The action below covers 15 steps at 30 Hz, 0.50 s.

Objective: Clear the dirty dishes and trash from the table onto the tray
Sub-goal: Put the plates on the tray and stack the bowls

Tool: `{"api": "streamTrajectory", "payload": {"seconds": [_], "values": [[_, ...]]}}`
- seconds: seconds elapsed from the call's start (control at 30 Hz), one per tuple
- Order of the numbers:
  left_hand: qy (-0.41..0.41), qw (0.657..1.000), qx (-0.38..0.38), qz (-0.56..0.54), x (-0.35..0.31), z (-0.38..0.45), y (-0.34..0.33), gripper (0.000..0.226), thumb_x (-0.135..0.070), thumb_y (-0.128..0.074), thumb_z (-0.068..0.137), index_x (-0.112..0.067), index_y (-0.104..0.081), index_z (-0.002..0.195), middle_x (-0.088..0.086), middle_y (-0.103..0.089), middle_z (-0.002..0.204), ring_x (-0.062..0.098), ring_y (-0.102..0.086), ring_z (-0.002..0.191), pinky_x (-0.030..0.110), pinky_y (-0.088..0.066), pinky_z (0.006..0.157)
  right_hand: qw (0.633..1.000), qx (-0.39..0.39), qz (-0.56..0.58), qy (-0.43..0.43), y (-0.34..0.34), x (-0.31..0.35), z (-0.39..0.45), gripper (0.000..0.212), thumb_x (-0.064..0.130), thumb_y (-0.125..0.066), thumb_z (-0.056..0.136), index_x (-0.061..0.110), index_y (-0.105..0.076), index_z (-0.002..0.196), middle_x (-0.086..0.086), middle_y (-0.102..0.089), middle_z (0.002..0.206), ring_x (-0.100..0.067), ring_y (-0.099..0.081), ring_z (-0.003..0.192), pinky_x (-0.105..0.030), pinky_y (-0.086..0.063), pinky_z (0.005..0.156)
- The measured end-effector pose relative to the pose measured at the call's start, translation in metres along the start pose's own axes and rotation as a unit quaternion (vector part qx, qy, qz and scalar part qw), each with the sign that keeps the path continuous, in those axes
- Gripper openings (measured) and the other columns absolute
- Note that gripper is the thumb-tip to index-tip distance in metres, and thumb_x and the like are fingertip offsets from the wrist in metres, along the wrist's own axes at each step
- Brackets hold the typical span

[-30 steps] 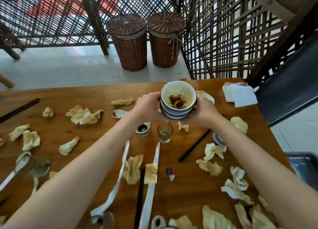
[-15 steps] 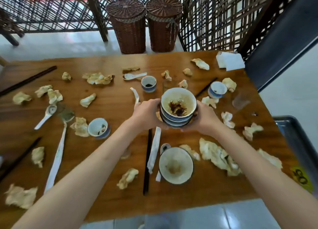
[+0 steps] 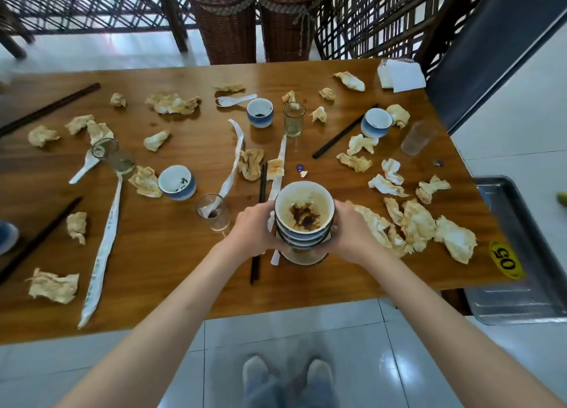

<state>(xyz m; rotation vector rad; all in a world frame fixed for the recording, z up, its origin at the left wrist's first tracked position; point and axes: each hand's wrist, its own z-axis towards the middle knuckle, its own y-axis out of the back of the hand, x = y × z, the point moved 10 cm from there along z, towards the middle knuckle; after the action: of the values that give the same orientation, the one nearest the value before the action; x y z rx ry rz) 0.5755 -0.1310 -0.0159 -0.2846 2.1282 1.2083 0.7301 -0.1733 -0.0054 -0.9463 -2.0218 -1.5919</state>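
Note:
A stack of dirty blue-and-white bowls (image 3: 303, 215), the top one stained with brown sauce, is held between both hands. My left hand (image 3: 250, 231) clasps its left side and my right hand (image 3: 352, 234) its right side. The stack sits right over another bowl (image 3: 305, 257) near the table's front edge; whether they touch is unclear. A metal tray (image 3: 518, 254) lies off the table's right end. Crumpled napkins (image 3: 420, 226) lie just right of my right hand.
The wooden table (image 3: 171, 254) carries blue cups (image 3: 177, 182), glasses (image 3: 214, 212), spoons (image 3: 82, 169), dark chopsticks (image 3: 343, 136), paper sleeves (image 3: 101, 254) and several crumpled napkins. A white tissue pack (image 3: 400, 76) sits at the far right corner. Two wicker baskets (image 3: 225, 20) stand behind.
My hands have carried the bowl stack from the far middle of the table back toward the front edge and lowered it over the lone bowl there. The view has pulled back.

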Motion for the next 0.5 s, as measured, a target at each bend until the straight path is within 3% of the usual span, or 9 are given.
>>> {"api": "streamTrajectory", "payload": {"seconds": [0.5], "values": [[0.027, 0.999, -0.009, -0.025, 0.014, -0.007, -0.026, 0.095, -0.022, -0.091, 0.050, -0.026, -0.048, 0.134, -0.005, -0.062, 0.121, 0.017, -0.055, 0.115, 0.043, -0.047, 0.095, 0.998, 0.006, 0.046, -0.029, -0.022, -0.030, -0.010, 0.091, 0.019, -0.092, 0.040, 0.020, -0.051, 0.121, 0.005, -0.060, 0.113, -0.015, -0.054, 0.106, -0.031, -0.047, 0.089]]}}
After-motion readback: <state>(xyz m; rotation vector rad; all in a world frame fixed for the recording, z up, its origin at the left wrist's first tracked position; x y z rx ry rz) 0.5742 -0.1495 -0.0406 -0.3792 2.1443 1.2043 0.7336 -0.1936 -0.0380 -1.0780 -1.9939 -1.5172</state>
